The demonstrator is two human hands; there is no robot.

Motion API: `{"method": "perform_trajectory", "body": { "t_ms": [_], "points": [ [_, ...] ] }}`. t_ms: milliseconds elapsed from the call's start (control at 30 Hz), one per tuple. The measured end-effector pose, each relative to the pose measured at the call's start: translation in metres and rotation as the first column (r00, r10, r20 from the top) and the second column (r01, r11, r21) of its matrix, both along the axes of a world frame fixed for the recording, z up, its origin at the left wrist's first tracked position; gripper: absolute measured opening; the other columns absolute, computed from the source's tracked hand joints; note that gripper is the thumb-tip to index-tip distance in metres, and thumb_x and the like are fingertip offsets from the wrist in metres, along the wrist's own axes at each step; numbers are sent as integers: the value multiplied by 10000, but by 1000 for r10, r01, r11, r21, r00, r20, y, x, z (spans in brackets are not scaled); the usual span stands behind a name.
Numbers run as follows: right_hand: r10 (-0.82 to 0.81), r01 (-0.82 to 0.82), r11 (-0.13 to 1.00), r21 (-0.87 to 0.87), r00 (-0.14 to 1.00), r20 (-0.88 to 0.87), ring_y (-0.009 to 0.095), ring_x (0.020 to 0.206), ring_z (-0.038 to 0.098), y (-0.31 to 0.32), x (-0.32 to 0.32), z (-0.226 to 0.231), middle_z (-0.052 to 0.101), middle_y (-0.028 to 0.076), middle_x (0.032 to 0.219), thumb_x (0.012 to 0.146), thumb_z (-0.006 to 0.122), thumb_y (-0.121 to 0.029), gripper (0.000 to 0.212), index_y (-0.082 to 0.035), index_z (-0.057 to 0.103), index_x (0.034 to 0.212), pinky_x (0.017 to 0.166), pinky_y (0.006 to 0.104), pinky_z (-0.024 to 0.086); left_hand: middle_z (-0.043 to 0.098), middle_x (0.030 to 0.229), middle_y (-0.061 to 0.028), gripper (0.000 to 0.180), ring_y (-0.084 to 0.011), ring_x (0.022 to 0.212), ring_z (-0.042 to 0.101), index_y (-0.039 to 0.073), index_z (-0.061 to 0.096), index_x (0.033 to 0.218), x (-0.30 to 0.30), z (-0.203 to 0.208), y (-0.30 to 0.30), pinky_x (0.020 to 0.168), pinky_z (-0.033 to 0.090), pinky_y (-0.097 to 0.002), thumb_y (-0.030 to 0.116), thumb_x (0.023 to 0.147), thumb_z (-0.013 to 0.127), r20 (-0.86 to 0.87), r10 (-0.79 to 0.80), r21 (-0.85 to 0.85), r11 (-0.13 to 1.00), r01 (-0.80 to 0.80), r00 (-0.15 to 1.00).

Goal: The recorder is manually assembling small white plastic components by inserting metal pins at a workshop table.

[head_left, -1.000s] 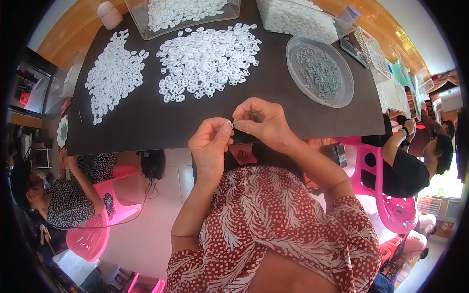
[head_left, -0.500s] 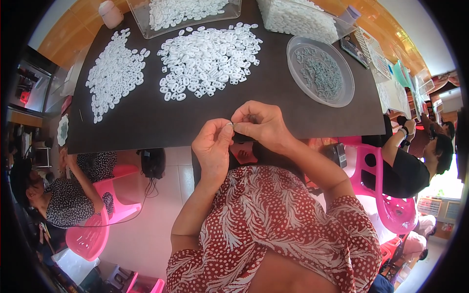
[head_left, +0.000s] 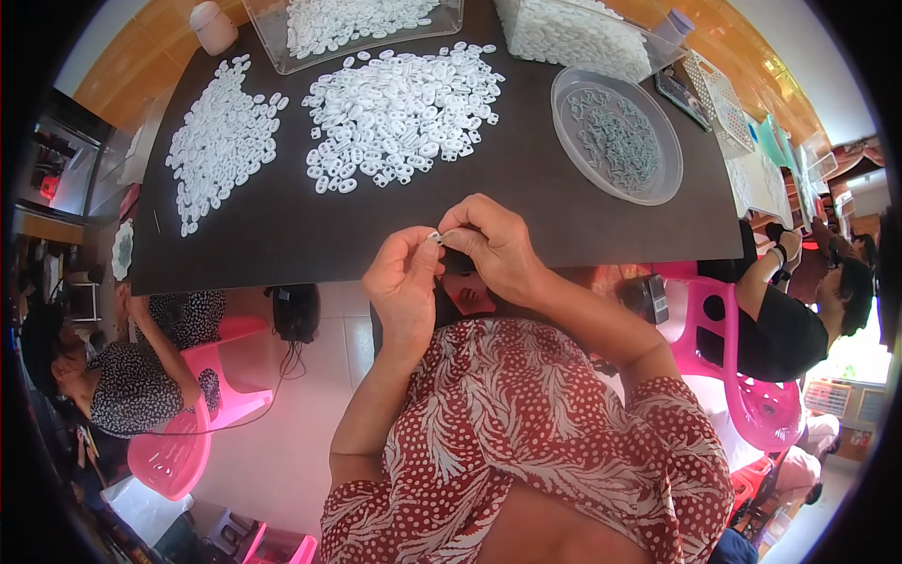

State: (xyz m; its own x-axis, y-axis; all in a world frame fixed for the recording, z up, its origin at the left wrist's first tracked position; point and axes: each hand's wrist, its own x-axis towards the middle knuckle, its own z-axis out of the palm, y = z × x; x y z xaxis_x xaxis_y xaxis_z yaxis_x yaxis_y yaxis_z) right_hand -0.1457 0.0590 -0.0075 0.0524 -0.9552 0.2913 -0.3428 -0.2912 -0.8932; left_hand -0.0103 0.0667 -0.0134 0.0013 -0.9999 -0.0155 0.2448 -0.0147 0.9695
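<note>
Above the near edge of the dark table, my two hands meet fingertip to fingertip. My left hand (head_left: 402,287) pinches a small white plastic piece (head_left: 435,238) with dark holes between thumb and forefinger. Against that piece, my right hand (head_left: 503,246) is closed in a pinch; what lies between its fingertips is too small and hidden to make out. Beyond the hands lies a large heap of white oval two-hole pieces (head_left: 404,117), with a second heap (head_left: 224,141) farther left. A round clear tray (head_left: 573,167) at the right holds many tiny grey-green parts (head_left: 618,141).
At the far edge stand two clear bins (head_left: 366,47) (head_left: 536,42) filled with white pieces. A phone (head_left: 682,99) lies by the round tray, near a white perforated basket (head_left: 719,103). A pinkish bottle (head_left: 213,28) is at far left. Other people sit on pink chairs (head_left: 169,451) at both sides.
Both hands have shifted slightly left, still pinched together. The white piece has turned, so its dark holes show more plainly at the left fingertips.
</note>
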Motion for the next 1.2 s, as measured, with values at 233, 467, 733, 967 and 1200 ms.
{"method": "perform_trajectory", "body": {
  "t_ms": [233, 467, 733, 967, 1200],
  "points": [
    [-1, 0, 999, 47, 999, 36, 250, 719, 553, -1, 6, -8, 555, 113, 769, 777, 617, -11, 65, 0, 567, 818, 635, 335, 447, 599, 732, -17, 74, -41, 571, 496, -18, 624, 886, 0, -14, -1, 485, 381, -156, 49, 868, 598, 270, 117, -242, 969, -50, 956],
    [18, -76, 956, 282, 979, 201, 124, 673, 565, -2, 0, 4, 599, 72, 747, 837, 578, -45, 84, 33, 574, 869, 577, 278, 459, 612, 736, -34, 76, -49, 558, 504, -25, 623, 880, 5, 0, -2, 467, 378, -159, 45, 862, 603, 33, 4, 90, 996, -7, 999],
    [69, -92, 955, 283, 994, 90, 93, 717, 539, -3, -1, -1, 599, 44, 765, 863, 550, -76, 97, 18, 575, 876, 641, 253, 451, 612, 736, -38, 80, -54, 556, 509, -23, 620, 886, 5, -2, -1, 466, 383, -162, 52, 865, 601, -2, 12, 73, 997, -12, 1000],
    [40, -40, 999, -3, 998, -41, 302, 699, 537, -3, 9, -10, 531, 143, 752, 855, 521, -76, 90, 3, 507, 816, 632, 383, 432, 601, 725, -22, 74, -51, 552, 502, -14, 614, 882, -1, -8, -1, 467, 382, -161, 56, 873, 592, 16, 40, -2, 999, -40, 999],
    [44, -54, 992, -117, 995, -88, 314, 712, 531, -8, 14, -14, 525, 141, 755, 866, 521, -87, 93, -4, 504, 829, 638, 390, 429, 597, 719, -18, 73, -50, 550, 494, -9, 610, 880, 2, -8, -3, 461, 379, -165, 59, 880, 584, 55, 79, -11, 997, -78, 995]
  ]
}}
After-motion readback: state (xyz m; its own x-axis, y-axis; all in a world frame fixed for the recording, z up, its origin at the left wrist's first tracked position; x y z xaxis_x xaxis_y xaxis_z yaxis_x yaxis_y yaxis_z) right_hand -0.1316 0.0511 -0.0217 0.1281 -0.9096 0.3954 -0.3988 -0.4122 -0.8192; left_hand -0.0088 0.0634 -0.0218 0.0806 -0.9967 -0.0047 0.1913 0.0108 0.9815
